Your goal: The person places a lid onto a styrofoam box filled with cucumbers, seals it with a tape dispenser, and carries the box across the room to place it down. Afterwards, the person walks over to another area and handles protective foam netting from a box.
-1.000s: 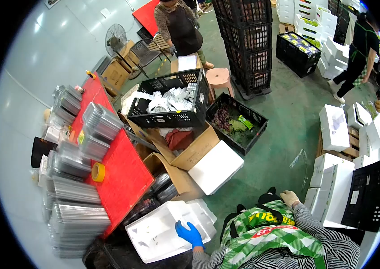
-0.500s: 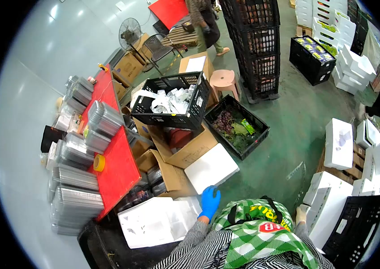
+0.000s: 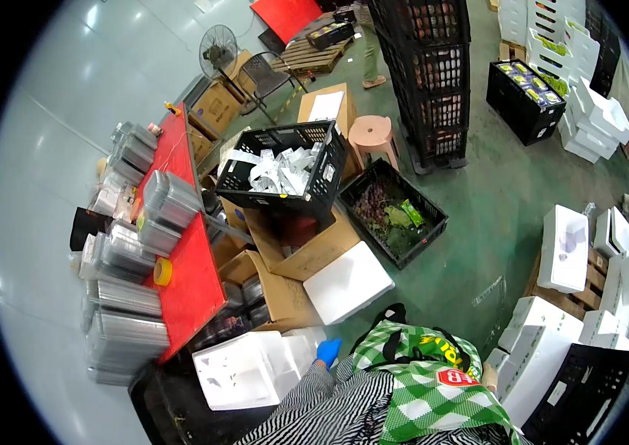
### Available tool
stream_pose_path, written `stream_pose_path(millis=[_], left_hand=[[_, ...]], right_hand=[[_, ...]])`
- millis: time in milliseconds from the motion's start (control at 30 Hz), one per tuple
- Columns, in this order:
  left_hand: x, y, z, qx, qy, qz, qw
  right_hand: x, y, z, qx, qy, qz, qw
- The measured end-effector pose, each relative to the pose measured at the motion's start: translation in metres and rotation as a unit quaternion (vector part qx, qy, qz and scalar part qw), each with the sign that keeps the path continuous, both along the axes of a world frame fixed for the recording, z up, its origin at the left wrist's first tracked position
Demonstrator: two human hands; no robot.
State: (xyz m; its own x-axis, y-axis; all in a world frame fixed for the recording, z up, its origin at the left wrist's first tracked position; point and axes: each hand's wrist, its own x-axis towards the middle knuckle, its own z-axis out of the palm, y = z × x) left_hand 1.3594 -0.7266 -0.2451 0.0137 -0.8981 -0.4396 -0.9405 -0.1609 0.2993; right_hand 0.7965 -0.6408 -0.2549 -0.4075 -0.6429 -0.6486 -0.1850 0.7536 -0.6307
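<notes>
L hand, blue glove, beside white foam box; grip unclear, no held item visible. R hand mostly hidden at apron; can't tell grip. Progress: box down to a few scraps; grapes + leaves remain in blk crate. Mat'ls: foam smooth, boxy; plastic tubs clear, ridged, in stacks; cardboard carton w/ flaps up.
</notes>
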Motion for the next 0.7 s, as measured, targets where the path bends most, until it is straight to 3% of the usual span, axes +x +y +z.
stream_pose_path(millis=[100,200,300,400,433,467,500,533,567,600,633,667,700], left_hand=[[0.024,-0.015,-0.023,-0.002,-0.045,-0.047,0.998],[0.025,-0.056,-0.015,-0.011,0.041,0.036,0.998],[0.019,-0.093,-0.006,-0.012,0.150,0.238,0.960],[0.014,-0.118,0.029,0.006,0.233,0.300,0.925],[0.052,-0.105,-0.049,-0.043,0.234,0.186,0.953],[0.067,-0.100,-0.077,-0.059,0.266,0.197,0.942],[0.069,-0.105,-0.043,-0.051,0.168,0.078,0.981],[0.081,-0.107,-0.043,-0.015,0.130,0.046,0.990],[0.091,-0.109,-0.044,0.020,0.092,0.011,0.995],[0.101,-0.111,-0.044,0.054,0.056,-0.028,0.997],[0.122,-0.102,-0.068,0.022,0.143,-0.009,0.989],[0.170,-0.089,-0.148,0.007,0.161,-0.068,0.985],[0.168,-0.101,-0.129,0.056,0.146,-0.069,0.985]], right_hand=[[0.011,-0.024,0.008,0.009,0.019,0.023,1.000],[0.027,-0.052,0.015,0.015,0.043,0.042,0.998],[0.043,-0.069,-0.004,0.000,0.063,0.048,0.997],[0.057,-0.090,-0.009,-0.012,0.091,0.117,0.989],[0.073,-0.109,0.013,-0.014,0.082,0.114,0.990],[0.086,-0.115,0.030,-0.017,0.075,0.103,0.992],[0.078,-0.104,-0.018,-0.056,0.199,0.231,0.951],[0.112,-0.135,0.062,0.024,0.029,-0.010,0.999],[0.119,-0.140,0.069,0.080,-0.003,-0.018,0.997],[0.124,-0.137,0.069,0.078,0.038,0.031,0.996],[0.139,-0.143,0.097,0.063,-0.004,-0.049,0.997],[0.141,-0.136,0.091,0.092,0.019,-0.050,0.994],[0.147,-0.134,0.112,0.094,0.027,-0.039,0.994]])
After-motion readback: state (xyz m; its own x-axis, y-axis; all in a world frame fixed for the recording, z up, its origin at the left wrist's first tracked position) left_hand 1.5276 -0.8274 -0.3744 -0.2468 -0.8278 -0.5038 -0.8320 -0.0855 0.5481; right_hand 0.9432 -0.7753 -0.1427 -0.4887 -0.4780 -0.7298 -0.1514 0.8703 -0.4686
